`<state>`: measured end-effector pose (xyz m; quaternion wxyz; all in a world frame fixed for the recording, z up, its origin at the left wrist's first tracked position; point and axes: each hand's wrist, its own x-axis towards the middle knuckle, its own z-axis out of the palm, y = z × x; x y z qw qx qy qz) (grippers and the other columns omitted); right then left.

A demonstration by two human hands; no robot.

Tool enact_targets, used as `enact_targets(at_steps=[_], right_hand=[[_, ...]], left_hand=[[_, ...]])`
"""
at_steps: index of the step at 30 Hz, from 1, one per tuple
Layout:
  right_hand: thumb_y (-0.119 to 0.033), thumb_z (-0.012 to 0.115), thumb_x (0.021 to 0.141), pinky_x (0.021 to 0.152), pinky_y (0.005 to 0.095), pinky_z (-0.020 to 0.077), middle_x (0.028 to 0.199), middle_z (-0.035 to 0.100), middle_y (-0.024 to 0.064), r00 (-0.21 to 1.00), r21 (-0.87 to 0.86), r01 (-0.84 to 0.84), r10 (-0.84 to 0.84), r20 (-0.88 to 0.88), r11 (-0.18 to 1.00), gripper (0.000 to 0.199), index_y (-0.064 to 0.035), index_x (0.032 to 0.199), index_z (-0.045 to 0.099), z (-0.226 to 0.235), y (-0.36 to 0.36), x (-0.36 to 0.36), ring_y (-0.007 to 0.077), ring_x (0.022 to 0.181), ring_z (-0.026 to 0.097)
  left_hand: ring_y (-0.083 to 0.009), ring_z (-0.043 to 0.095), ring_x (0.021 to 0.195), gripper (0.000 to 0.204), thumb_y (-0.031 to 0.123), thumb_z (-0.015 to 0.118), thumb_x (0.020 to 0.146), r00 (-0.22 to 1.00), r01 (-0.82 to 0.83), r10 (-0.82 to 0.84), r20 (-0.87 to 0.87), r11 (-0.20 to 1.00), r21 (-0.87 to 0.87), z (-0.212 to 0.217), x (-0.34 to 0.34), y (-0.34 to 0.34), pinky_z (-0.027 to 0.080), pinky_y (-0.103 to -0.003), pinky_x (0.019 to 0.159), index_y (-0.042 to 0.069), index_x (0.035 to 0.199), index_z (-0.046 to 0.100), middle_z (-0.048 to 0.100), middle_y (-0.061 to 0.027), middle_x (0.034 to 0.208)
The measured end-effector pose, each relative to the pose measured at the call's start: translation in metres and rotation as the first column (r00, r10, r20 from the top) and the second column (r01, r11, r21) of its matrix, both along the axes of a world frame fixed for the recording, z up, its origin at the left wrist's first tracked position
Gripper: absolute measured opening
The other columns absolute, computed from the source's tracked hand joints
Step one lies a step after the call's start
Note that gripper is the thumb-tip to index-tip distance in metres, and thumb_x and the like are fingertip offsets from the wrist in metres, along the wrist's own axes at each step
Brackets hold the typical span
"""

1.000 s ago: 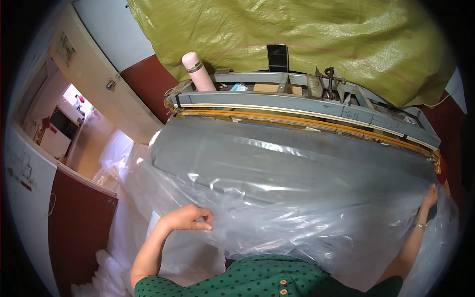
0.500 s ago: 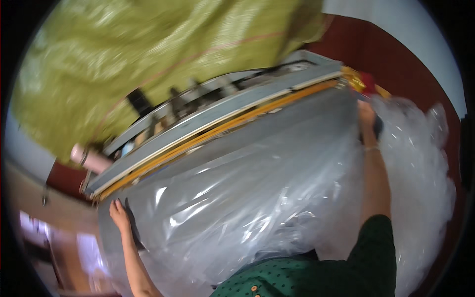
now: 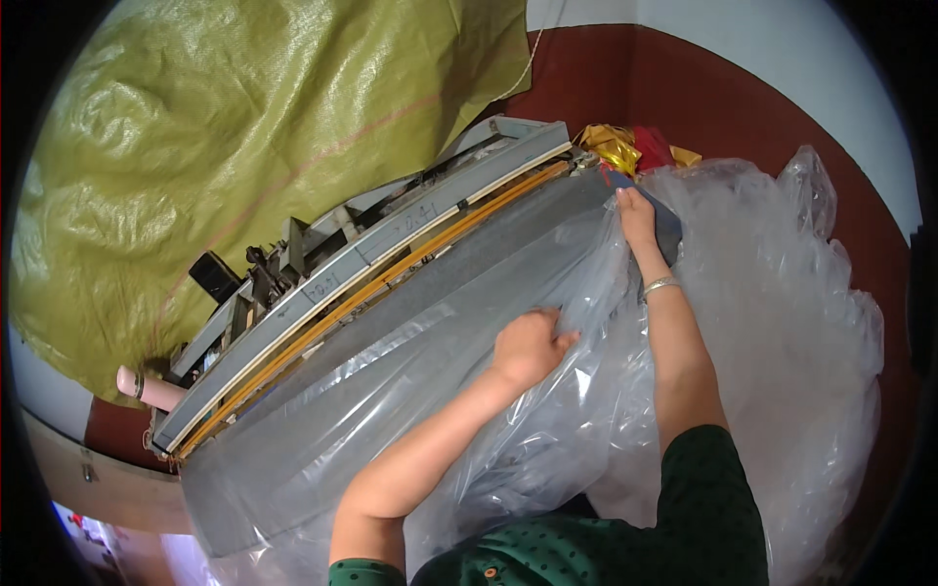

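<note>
A large sheet of clear plastic film lies spread over a grey machine bed. My left hand pinches a fold of the film near the middle of the bed. My right hand, with a bracelet at the wrist, presses flat on the film at the bed's far right corner. A long grey sealing bar with a yellow strip runs along the back edge of the bed.
A big yellow-green woven sack hangs behind the machine. A pink cylinder stands at its left end. Gold and red foil lies by the right end. Bunched clear plastic piles up at the right against a red wall.
The view has swung and tilted. My left hand has moved from the bed's left end to the middle and taken hold of the film. My right hand stays at the right corner.
</note>
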<state>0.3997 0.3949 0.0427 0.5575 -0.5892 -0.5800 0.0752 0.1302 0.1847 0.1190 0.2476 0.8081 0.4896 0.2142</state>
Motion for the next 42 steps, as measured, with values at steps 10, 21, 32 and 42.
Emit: enact_targets(at_steps=[10, 21, 32, 42], right_hand=[[-0.029, 0.05, 0.088, 0.065, 0.0382, 0.041, 0.074, 0.051, 0.0208, 0.994, -0.049, -0.084, 0.087, 0.063, 0.995, 0.029, -0.0013, 0.079, 0.052, 0.001, -0.002, -0.016, 0.0319, 0.066, 0.047], [-0.036, 0.044, 0.091, 0.066, 0.0403, 0.0398, 0.079, 0.053, 0.0218, 0.946, -0.131, 0.037, 0.007, 0.325, 0.991, 0.036, -0.0016, 0.083, 0.05, -0.007, 0.007, 0.005, 0.0403, 0.072, 0.045], [-0.038, 0.043, 0.092, 0.067, 0.0388, 0.0413, 0.078, 0.056, 0.02, 0.977, -0.092, 0.063, -0.043, 0.208, 0.994, 0.039, -0.0017, 0.087, 0.054, -0.016, 0.019, 0.028, 0.0346, 0.071, 0.052], [-0.036, 0.041, 0.093, 0.073, 0.0346, 0.0412, 0.082, 0.056, 0.0178, 0.95, -0.099, 0.072, -0.038, 0.311, 0.992, 0.039, 0.0006, 0.093, 0.054, -0.031, 0.033, 0.044, 0.0287, 0.076, 0.053]], left_hand=[[-0.0154, 0.056, 0.065, 0.025, 0.008, 0.053, 0.082, 0.703, 0.433, 0.156, 0.694, 0.68, -0.592, 0.05, -0.07, -0.128, 0.043, -0.03, 0.058, 0.001, 0.105, 0.049, 0.059, -0.01, 0.084], [-0.0115, 0.059, 0.057, 0.026, 0.001, 0.061, 0.062, 0.493, -0.847, 0.772, -0.4, 0.323, -0.422, 0.145, -0.279, -0.423, 0.047, -0.028, 0.052, 0.0, 0.088, 0.063, 0.062, -0.0077, 0.064], [-0.0295, 0.052, 0.102, 0.025, 0.009, 0.059, 0.077, 0.476, -0.407, 0.805, -0.353, 0.558, 0.724, 0.116, -0.377, -0.336, 0.041, -0.04, 0.087, 0.005, 0.101, 0.056, 0.055, -0.0144, 0.106], [-0.0346, 0.04, 0.119, 0.043, 0.016, 0.059, 0.08, 0.592, -0.669, 0.781, -0.199, 0.614, 0.418, -0.002, -0.445, -0.268, 0.032, -0.04, 0.099, 0.001, 0.12, 0.048, 0.048, -0.0169, 0.124]])
